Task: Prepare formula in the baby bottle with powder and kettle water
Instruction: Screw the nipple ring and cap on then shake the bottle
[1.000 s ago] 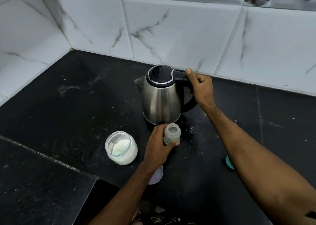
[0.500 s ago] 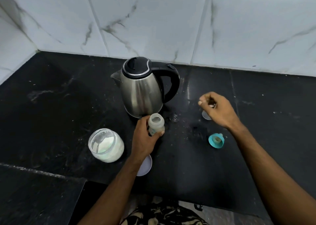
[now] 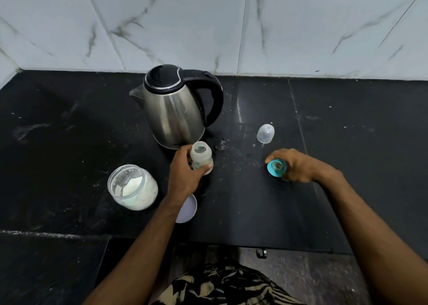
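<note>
Countertop of black stone meets a white marble-patterned tile wall at the far edge. Stainless steel kettle with black lid and handle stands upright near the middle, spout to the left. Glass jar of white powder stands open at near left, tilted in view. Left hand grips the uncapped baby bottle, fingers and thumb curled around its body; the bottle stands upright on the countertop, just in front of the kettle. Right hand pinches the teal nipple ring, well right of the bottle. Lavender lid lies beneath the left wrist. Clear dome cap rests beyond the right hand.
</note>
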Motion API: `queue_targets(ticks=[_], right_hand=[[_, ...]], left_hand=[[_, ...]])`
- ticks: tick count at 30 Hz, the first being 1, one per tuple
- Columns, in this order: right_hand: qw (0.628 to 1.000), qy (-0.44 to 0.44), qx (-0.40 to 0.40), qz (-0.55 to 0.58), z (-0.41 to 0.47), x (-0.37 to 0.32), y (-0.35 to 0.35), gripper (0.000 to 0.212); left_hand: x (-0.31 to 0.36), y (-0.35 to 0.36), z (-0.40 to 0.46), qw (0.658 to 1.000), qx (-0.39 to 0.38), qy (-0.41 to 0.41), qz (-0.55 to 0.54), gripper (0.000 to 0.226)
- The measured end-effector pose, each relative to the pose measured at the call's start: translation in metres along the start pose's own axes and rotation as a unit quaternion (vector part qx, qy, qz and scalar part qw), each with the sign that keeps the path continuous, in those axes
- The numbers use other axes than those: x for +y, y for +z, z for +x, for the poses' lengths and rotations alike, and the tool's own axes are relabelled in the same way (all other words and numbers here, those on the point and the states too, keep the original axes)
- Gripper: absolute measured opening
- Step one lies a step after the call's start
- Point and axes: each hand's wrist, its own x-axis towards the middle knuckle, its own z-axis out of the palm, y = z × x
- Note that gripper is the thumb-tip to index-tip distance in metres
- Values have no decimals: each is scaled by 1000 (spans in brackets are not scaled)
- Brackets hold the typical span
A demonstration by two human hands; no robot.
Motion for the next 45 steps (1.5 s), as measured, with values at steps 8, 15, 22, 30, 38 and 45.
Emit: queue_targets(ticks=[8, 15, 22, 30, 38, 45], right_hand=[[990, -64, 106, 70, -16, -34, -5, 42], [983, -143, 113, 9, -12, -91, -6, 63], [973, -194, 93, -85, -1, -134, -16, 60], [960, -196, 35, -195, 5, -162, -10, 55], [972, -187, 51, -130, 2, -152, -2, 71], [984, -177, 33, -13, -11, -134, -11, 75]], left_hand=[[8, 12, -24, 999, -40, 34, -1, 56], [7, 22, -36, 994, -82, 65, 21, 56], [5, 19, -37, 992, -99, 72, 27, 54], [8, 18, -36, 992, -110, 44, 44, 54], [6, 17, -37, 990, -118, 58, 44, 56], [6, 17, -37, 991, -119, 48, 36, 57]])
